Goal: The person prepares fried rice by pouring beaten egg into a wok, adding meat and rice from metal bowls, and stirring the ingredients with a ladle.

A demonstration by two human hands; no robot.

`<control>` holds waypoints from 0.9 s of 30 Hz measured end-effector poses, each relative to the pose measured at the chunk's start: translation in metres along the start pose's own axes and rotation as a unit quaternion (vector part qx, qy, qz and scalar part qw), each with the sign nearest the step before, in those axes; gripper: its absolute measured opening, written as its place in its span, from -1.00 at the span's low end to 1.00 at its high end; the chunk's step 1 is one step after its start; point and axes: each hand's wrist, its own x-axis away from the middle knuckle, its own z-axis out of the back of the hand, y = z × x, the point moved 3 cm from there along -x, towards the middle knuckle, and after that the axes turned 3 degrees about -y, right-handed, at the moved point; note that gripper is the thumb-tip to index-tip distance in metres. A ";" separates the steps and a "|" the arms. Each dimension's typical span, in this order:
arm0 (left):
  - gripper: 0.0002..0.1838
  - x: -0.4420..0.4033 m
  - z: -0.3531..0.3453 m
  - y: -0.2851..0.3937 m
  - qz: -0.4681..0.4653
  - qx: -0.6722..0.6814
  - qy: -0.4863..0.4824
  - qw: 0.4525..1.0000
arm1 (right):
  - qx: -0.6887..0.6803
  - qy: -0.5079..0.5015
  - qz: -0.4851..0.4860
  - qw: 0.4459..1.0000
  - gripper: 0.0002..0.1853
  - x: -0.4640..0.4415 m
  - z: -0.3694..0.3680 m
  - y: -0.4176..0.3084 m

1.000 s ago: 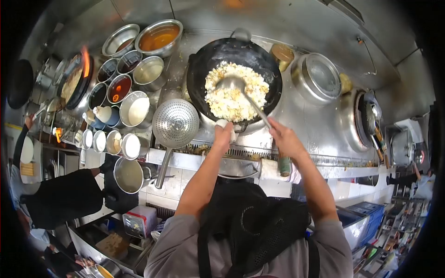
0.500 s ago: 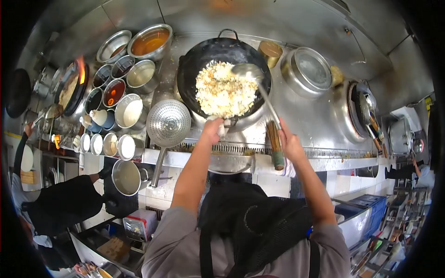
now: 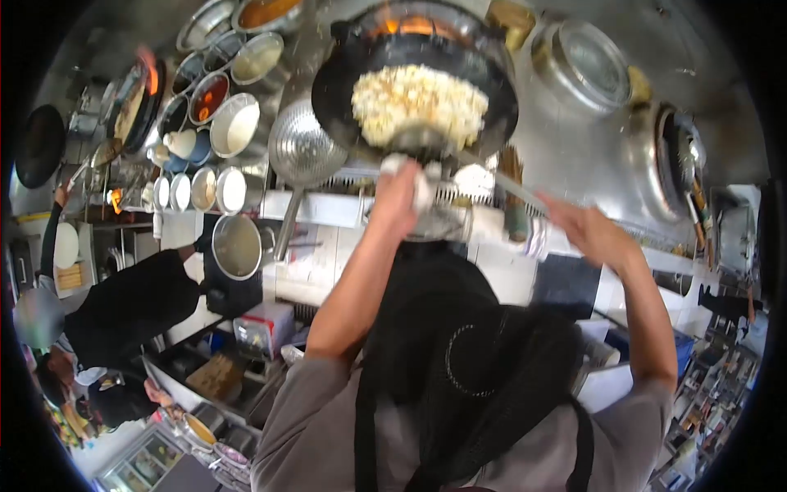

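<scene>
1. While the left hand [image 3: 396, 201] is keeping its fingers closed around a bunched white cloth [image 3: 424, 193], that cloth is pressing up by the near rim of the big black wok [image 3: 329, 97]. Folds are hiding whatever handle is under there.

2. Wok-wise, it's sitting toward the front edge of the steel table [image 3: 566, 152], with flames [image 3: 414, 26] showing past its far rim.

3. Pale, rice-like food [image 3: 418, 98] is spreading across the wok's middle, some bits looking yellowish.

4. Over on the other side, the right hand [image 3: 592, 234] is wrapping its grip around the end of the ladle [image 3: 516, 190]. No gap is showing between fingers and handle. The scoop end is resting low inside the wok, by the near rim, but it's blurring pretty badly.

5. A brush [image 3: 514, 215] is lying at the table's front edge, right below the ladle handle.

6. Left of the wok, a perforated strainer [image 3: 305, 143] is poking its handle out over the front edge.

7. Steel bowls, including one of orange liquid [image 3: 266, 12], are crowding toward the table's back left corner.
</scene>
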 end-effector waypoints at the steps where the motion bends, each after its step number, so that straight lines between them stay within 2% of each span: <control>1: -0.78 -0.020 0.002 -0.006 -0.001 -0.007 -0.031 1.000 | -0.023 0.067 0.053 0.996 -0.54 -0.033 -0.016 0.017; 2: -0.77 -0.032 0.007 -0.021 -0.006 -0.011 -0.062 0.998 | 0.009 0.087 0.007 0.996 -0.53 -0.060 -0.033 0.022; 3: -0.78 -0.031 0.014 -0.042 -0.047 -0.026 -0.039 0.998 | 0.046 0.116 -0.037 0.991 -0.52 -0.082 -0.049 0.021; 4: -0.78 -0.028 0.023 -0.064 -0.090 -0.041 -0.021 0.995 | 0.044 0.117 -0.038 0.991 -0.52 -0.100 -0.075 0.030; 6: -0.79 -0.002 0.047 -0.092 -0.078 -0.035 -0.047 0.995 | 0.055 0.277 0.000 0.959 -0.50 -0.120 -0.111 0.043; 7: -0.79 0.020 0.058 -0.100 -0.040 -0.041 -0.048 0.997 | 0.052 0.277 -0.001 0.959 -0.50 -0.110 -0.107 0.037; 8: -0.79 0.030 0.064 -0.102 -0.003 -0.052 -0.051 0.997 | 0.005 0.217 -0.026 0.976 -0.51 -0.092 -0.102 0.028; 9: -0.79 0.031 0.060 -0.091 -0.047 -0.060 -0.043 0.996 | -0.039 0.158 -0.050 0.985 -0.51 -0.083 -0.093 0.023; 10: -0.78 0.040 0.051 -0.078 -0.086 -0.062 -0.029 0.994 | -0.039 0.156 -0.051 0.986 -0.51 -0.079 -0.085 0.026; 11: -0.80 0.046 0.035 -0.050 0.027 -0.023 -0.011 0.999 | -0.094 0.151 0.018 0.984 -0.51 -0.070 -0.084 0.028; 12: -0.86 0.027 0.026 -0.041 -0.019 -0.010 0.004 1.000 | -0.151 0.145 0.085 0.974 -0.51 -0.058 -0.080 0.023; 13: -0.87 -0.004 0.026 -0.033 -0.030 -0.022 -0.005 0.999 | -0.193 0.041 -0.019 0.980 -0.52 -0.047 -0.058 0.005; 14: -0.88 -0.020 0.028 -0.029 -0.043 -0.032 -0.014 0.998 | -0.191 0.040 -0.018 0.981 -0.52 -0.037 -0.048 0.000; 17: -0.86 0.032 0.014 -0.017 -0.023 0.058 0.001 0.998 | -0.108 -0.036 0.012 0.993 -0.51 -0.011 0.001 -0.009; 20: -0.86 0.062 -0.003 0.009 -0.026 0.105 0.006 0.994 | -0.060 -0.085 0.029 0.994 -0.52 0.010 0.002 -0.006; 22: -0.87 0.042 -0.007 0.019 0.030 0.037 -0.003 0.999 | 0.002 0.049 0.066 0.997 -0.53 -0.003 -0.004 -0.008; 23: -0.89 0.015 0.000 0.013 0.025 0.034 -0.006 0.999 | 0.035 0.068 0.036 0.996 -0.51 -0.024 -0.008 -0.010; 25: -0.84 -0.003 0.011 -0.020 -0.042 0.053 -0.020 0.998 | 0.090 0.162 0.025 0.982 -0.47 -0.081 -0.052 0.019; 26: -0.81 -0.010 0.028 -0.049 -0.080 0.056 -0.015 0.995 | 0.171 0.237 0.036 0.956 -0.44 -0.109 -0.085 0.046; 27: -0.79 -0.022 0.056 -0.085 -0.086 0.010 -0.029 0.996 | 0.143 0.261 0.015 0.955 -0.42 -0.117 -0.097 0.041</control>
